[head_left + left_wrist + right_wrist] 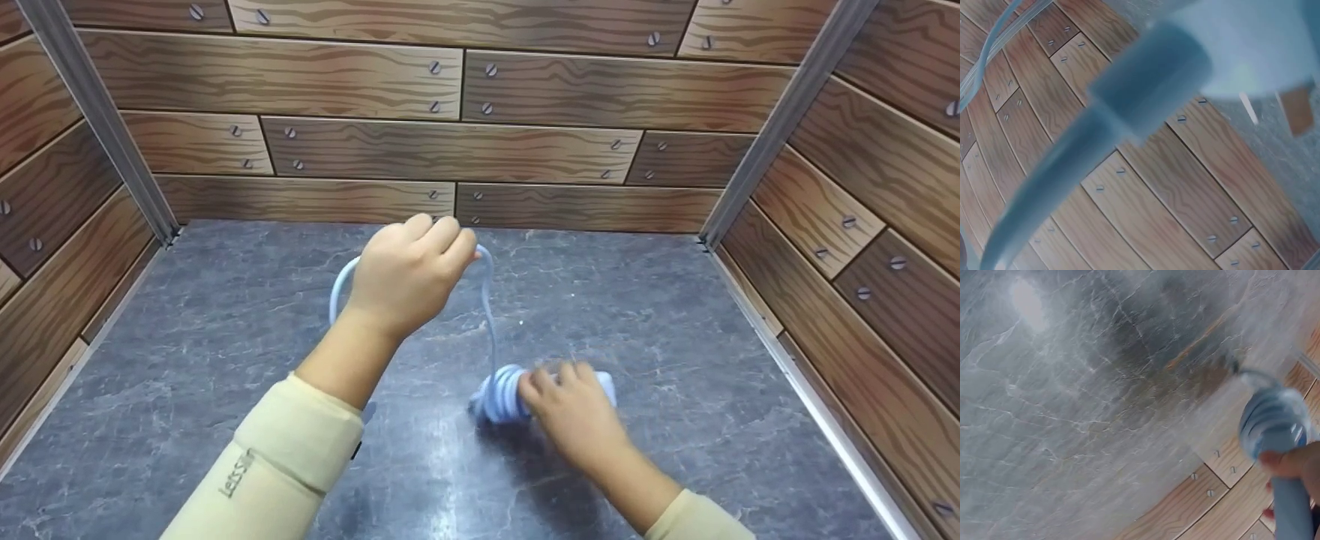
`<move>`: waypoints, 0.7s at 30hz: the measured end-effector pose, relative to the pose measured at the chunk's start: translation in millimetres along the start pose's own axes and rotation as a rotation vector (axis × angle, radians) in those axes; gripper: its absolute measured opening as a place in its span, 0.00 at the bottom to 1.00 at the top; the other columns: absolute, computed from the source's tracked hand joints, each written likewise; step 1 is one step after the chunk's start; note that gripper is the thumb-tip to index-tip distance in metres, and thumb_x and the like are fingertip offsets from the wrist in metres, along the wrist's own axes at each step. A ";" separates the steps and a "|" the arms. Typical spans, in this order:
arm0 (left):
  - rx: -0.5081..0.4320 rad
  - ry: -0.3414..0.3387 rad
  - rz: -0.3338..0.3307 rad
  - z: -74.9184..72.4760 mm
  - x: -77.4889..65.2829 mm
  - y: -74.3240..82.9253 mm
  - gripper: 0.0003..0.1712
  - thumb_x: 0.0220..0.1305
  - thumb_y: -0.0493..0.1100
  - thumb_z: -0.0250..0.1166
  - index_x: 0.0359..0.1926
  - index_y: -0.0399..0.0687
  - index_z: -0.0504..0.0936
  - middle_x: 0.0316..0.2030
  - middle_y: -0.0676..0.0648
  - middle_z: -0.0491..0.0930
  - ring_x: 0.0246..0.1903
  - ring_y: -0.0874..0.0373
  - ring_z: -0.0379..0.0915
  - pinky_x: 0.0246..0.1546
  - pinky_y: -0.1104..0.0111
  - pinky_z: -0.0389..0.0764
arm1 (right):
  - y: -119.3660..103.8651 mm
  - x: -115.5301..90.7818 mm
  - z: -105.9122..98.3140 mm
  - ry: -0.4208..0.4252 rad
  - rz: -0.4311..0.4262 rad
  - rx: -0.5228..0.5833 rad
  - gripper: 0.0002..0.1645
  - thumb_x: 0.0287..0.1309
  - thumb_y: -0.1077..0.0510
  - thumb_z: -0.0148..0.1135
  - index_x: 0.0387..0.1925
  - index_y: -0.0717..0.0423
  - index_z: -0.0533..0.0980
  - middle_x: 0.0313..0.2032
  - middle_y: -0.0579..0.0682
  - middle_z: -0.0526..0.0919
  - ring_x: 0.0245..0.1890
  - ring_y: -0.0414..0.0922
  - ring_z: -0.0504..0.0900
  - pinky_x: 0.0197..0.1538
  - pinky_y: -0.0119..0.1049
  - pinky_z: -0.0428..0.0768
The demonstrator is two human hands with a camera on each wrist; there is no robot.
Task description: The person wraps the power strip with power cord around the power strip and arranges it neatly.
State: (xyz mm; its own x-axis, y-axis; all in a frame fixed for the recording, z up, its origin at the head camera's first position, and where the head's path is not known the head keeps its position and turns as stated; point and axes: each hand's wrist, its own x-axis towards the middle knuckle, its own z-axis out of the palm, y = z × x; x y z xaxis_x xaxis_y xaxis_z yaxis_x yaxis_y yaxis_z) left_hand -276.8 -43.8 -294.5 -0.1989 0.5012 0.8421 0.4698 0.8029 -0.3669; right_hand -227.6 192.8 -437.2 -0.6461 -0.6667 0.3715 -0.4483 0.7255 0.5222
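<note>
My left hand (pixel 412 274) is raised above the floor panel, fingers curled round a light blue power cord (pixel 488 304). On its left side the cord loops down toward the wrist, and the plug (pixel 1264 50) hangs large and blurred in the left wrist view, with prongs showing. My right hand (pixel 577 412) grips a light blue, stick-like appliance (pixel 1289 509), its exact kind unclear. Several turns of cord (pixel 504 395) are wound round the appliance's left end. From these turns the cord rises to my left hand. Fingers hide the middle of the appliance.
The grey marbled surface (pixel 225 337) lies beneath both hands. Wood-plank-patterned walls (pixel 360 82) stand at the back and both sides, with grey metal posts (pixel 97 112) at the corners. A pale metal strip (pixel 825 427) runs along the right edge.
</note>
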 end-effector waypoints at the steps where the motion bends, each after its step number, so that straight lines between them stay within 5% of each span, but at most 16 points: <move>1: 0.000 -0.004 -0.004 1.6 1.0 -0.3 0.18 0.68 0.50 0.48 0.25 0.46 0.73 0.21 0.50 0.67 0.18 0.54 0.62 0.12 0.67 0.62 | -0.9 0.5 -2.0 0.016 -0.049 0.010 0.20 0.40 0.58 0.61 0.40 0.50 0.72 0.33 0.47 0.77 0.28 0.48 0.73 0.31 0.39 0.68; 6: 0.012 -0.053 -0.062 9.5 -0.1 -4.6 0.18 0.68 0.50 0.49 0.26 0.47 0.74 0.21 0.50 0.68 0.18 0.54 0.64 0.13 0.65 0.65 | -0.2 3.0 -11.8 0.115 -0.236 0.113 0.12 0.52 0.58 0.47 0.40 0.47 0.71 0.33 0.43 0.76 0.28 0.47 0.72 0.32 0.38 0.67; 11: 0.011 -0.096 -0.120 17.7 -6.7 -12.3 0.19 0.65 0.53 0.51 0.24 0.47 0.73 0.19 0.50 0.67 0.18 0.54 0.63 0.14 0.65 0.67 | 5.6 7.6 -19.9 0.264 -0.374 0.215 0.17 0.55 0.61 0.39 0.39 0.45 0.73 0.35 0.40 0.76 0.27 0.46 0.70 0.34 0.38 0.68; 16: -0.054 -0.145 -0.193 27.7 -17.4 -19.4 0.14 0.59 0.53 0.58 0.27 0.48 0.77 0.21 0.50 0.70 0.20 0.53 0.66 0.17 0.64 0.70 | 5.6 6.6 -26.1 0.313 -0.431 0.421 0.22 0.45 0.60 0.52 0.45 0.44 0.75 0.41 0.38 0.78 0.31 0.43 0.72 0.39 0.38 0.69; 21: -0.095 -0.266 -0.218 41.0 -37.0 -29.1 0.11 0.53 0.52 0.64 0.33 0.51 0.82 0.23 0.50 0.71 0.22 0.52 0.67 0.19 0.63 0.70 | -3.1 1.2 -34.4 0.313 -0.387 0.693 0.32 0.34 0.51 0.67 0.49 0.45 0.74 0.44 0.38 0.79 0.39 0.39 0.74 0.45 0.36 0.70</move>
State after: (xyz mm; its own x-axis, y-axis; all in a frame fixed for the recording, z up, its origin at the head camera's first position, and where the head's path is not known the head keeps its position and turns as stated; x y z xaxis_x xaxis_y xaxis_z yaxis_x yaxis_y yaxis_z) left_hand -318.3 -72.5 -331.2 -0.5145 0.3975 0.7598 0.4673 0.8729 -0.1403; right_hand -205.8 183.9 -411.9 -0.2146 -0.8318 0.5120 -0.9449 0.3095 0.1067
